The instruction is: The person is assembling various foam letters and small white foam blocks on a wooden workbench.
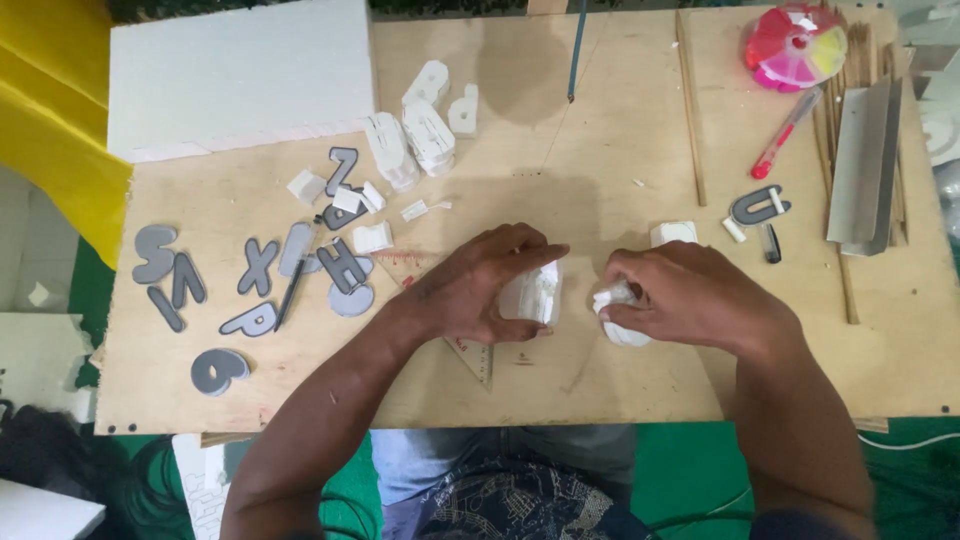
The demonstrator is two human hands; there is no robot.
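On the plywood table (600,150), a white foam sheet (240,75) lies at the far left, grey foam letters (250,270) below it. The left hand (480,285) fingers curl around a white foam block (532,293); the right hand (690,295) pinches a smaller white foam piece (618,315).

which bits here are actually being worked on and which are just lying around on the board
In hand:
- left hand on a white foam block
- right hand gripping a white foam piece
- clear set square under the left wrist

Lying about:
- grey cut-out letters
- stacked white foam letters
- white foam sheet
- red pen
- pink round case
- wooden sticks
- metal angle strip
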